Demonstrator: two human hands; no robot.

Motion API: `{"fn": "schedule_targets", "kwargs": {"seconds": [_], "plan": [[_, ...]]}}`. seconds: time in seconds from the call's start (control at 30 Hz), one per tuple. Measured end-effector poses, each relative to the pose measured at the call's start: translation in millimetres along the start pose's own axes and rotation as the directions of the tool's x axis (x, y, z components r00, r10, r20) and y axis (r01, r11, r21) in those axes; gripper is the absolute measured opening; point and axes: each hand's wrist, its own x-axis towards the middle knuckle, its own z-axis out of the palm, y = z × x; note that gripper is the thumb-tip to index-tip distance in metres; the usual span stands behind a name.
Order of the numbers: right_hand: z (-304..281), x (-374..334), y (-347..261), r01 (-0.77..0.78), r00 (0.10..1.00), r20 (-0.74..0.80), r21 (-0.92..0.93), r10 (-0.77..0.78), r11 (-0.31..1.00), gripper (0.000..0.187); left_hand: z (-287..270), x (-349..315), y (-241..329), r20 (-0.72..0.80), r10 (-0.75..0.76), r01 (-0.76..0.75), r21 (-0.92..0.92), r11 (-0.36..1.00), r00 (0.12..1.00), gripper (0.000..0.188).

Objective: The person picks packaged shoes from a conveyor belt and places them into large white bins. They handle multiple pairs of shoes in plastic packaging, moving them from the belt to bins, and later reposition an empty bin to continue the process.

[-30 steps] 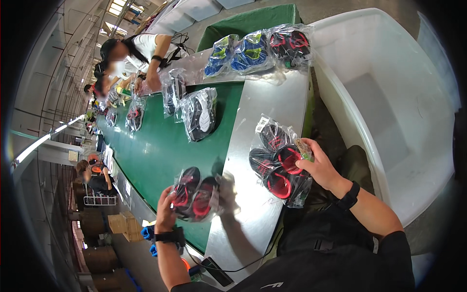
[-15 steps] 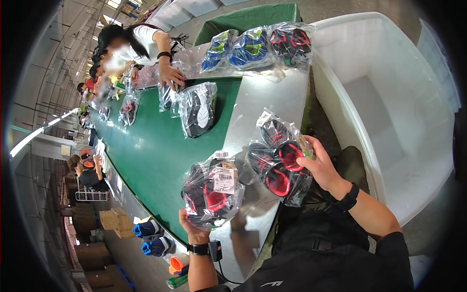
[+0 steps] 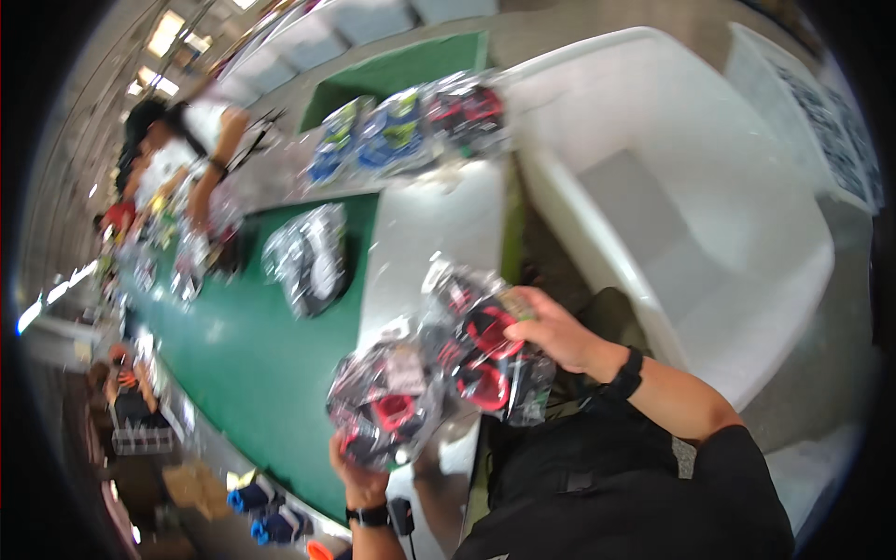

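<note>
My left hand [image 3: 359, 476] is closed on the lower edge of a clear plastic bag of black and red shoes [image 3: 392, 411]; a white label shows through the film. Close beside it, my right hand [image 3: 558, 334] grips a second clear bag of black and red shoes [image 3: 483, 385], thumb on top near the red linings. Both bags are over the metal end of the table [image 3: 425, 238] and seem to touch or overlap. On the green belt [image 3: 247, 364] ahead lies a bagged dark shoe pair with pale soles [image 3: 313, 261]. Motion blurs the picture.
Bagged blue-green shoes [image 3: 392, 135] and bagged black-red shoes [image 3: 467, 110] line the table's far side, before a green bin [image 3: 401, 70]. A large white tub [image 3: 597, 224] stands at right. A co-worker [image 3: 201, 149] leans over the belt at left. Blue shoes [image 3: 271, 523] sit at lower left.
My view has swung right, so the scene sits further left. Both hands keep their bags, which have come closer together. The co-worker's hand is away from the bagged dark shoes.
</note>
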Motion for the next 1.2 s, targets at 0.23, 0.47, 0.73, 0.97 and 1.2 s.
{"fn": "schedule_targets", "kwargs": {"seconds": [0.23, 0.47, 0.73, 0.97, 1.2], "plan": [[-95, -30, -81, 0.041, 0.994, -0.104, 0.014, -0.040, 0.999, 0.052, 5, 6, -10, 0.092, -0.058, 0.054, 0.046, 0.997, 0.994, 0.061], [-223, -25, -157, 0.267, 0.627, -0.743, -0.075, -0.233, 0.961, 0.057, 17, 12, -6, -0.094, -0.079, 0.098, 0.228, 0.969, 0.992, 0.036], [-182, -47, -96, 0.039, 0.904, -0.424, -0.047, -0.055, 0.998, 0.043, 86, 5, -26, 0.074, -0.025, 0.007, 0.225, 0.974, 0.997, 0.056], [-57, -77, -57, -0.207, 0.971, 0.091, -0.152, 0.222, 0.967, 0.066, 179, -3, -53, 0.082, -0.270, 0.247, 0.220, 0.944, 0.959, 0.061], [-43, -72, -46, -0.127, 0.992, 0.012, 0.199, 0.127, 0.972, 0.056, 217, -2, -81, 0.337, -0.311, 0.184, 0.359, 0.915, 0.889, 0.055]]}}
